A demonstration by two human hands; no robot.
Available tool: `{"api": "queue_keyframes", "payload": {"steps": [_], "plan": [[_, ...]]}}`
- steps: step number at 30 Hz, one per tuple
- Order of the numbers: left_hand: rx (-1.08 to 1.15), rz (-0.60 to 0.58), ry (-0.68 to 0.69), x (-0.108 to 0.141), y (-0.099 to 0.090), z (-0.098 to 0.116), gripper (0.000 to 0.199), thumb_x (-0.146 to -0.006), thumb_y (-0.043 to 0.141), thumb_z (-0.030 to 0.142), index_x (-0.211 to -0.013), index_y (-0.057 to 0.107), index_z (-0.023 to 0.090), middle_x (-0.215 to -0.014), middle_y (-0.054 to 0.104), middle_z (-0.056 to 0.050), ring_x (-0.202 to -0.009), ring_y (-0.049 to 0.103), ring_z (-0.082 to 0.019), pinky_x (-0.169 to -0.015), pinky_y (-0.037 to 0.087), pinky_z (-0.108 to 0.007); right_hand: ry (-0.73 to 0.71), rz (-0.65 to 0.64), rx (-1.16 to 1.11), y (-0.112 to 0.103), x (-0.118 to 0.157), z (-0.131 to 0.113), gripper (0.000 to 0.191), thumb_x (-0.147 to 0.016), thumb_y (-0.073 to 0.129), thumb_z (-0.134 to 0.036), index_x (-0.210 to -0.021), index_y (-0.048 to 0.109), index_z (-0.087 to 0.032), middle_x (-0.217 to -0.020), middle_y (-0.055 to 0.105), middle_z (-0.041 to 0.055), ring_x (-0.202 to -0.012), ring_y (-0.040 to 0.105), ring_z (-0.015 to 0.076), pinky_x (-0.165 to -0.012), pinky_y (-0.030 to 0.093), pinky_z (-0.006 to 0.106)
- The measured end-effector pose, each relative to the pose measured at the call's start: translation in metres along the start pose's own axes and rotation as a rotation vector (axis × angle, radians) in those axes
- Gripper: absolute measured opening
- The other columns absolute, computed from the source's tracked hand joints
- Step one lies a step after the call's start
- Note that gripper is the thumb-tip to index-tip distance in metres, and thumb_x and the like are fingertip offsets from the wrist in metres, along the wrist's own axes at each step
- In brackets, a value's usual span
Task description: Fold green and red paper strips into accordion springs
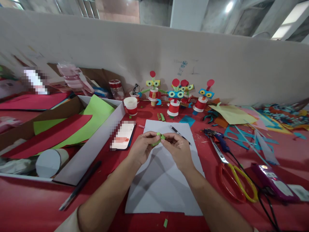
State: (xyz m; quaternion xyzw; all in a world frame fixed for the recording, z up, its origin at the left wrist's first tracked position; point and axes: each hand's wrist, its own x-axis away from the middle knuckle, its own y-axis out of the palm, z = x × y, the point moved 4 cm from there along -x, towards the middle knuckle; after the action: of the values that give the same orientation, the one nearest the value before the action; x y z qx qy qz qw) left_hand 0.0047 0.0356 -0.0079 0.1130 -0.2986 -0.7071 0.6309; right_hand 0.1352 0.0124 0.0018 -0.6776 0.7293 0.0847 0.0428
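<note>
A small folded green paper strip [158,138] is pinched between the fingertips of both hands. My left hand [144,144] grips its left side, and my right hand [177,146] has its other end; the fingers hide part of it. Both hands hover over a white board [166,190] on the red table. A black pen [177,131] lies on the board just beyond my right hand. Behind it, two short folded green paper springs [161,116] rest on the table. Several paper-cup robot figures [174,103] with springy arms stand further back.
On the left is a white box [96,138] with coloured paper. A phone [124,135] and paper cups [131,106] sit left of the board. Scissors [238,182], a glue gun [218,138], its cord, a purple device [275,182] and paper scraps [238,137] lie right.
</note>
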Motion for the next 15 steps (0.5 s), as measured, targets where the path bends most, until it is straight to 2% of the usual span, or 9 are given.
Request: {"api": "queue_keyframes", "payload": {"steps": [5, 8, 15], "plan": [[0.032, -0.019, -0.021, 0.002, 0.004, 0.003, 0.019, -0.051, 0.083, 0.019, -0.059, 0.066, 0.014, -0.06, 0.061, -0.001, -0.058, 0.053, -0.009, -0.056, 0.041, -0.021, -0.114, -0.024, 0.077, 0.002, 0.002, -0.007, 0.012, -0.073, 0.067, -0.021, -0.085, 0.067, -0.02, -0.08, 0.066, 0.0005, -0.073, 0.06, 0.0141, -0.07, 0.049, 0.028], [0.035, -0.018, -0.072, 0.003, 0.005, 0.002, 0.016, -0.054, 0.08, 0.016, -0.06, 0.065, 0.014, -0.056, 0.058, 0.001, -0.051, 0.05, -0.007, -0.049, 0.039, -0.019, -0.13, -0.045, 0.083, 0.003, 0.003, -0.008, 0.01, -0.074, 0.066, -0.021, -0.084, 0.067, -0.02, -0.079, 0.065, 0.0007, -0.072, 0.059, 0.0141, -0.07, 0.048, 0.028], [0.125, 0.004, -0.259, 0.006, 0.003, -0.001, 0.012, -0.063, 0.071, 0.008, -0.067, 0.063, 0.015, -0.062, 0.063, 0.0, -0.054, 0.057, -0.009, -0.056, 0.049, -0.02, 0.038, -0.089, -0.135, 0.005, 0.002, 0.004, 0.018, -0.07, 0.072, -0.025, -0.086, 0.068, -0.02, -0.078, 0.066, -0.0002, -0.07, 0.058, 0.013, -0.068, 0.049, 0.027]]}}
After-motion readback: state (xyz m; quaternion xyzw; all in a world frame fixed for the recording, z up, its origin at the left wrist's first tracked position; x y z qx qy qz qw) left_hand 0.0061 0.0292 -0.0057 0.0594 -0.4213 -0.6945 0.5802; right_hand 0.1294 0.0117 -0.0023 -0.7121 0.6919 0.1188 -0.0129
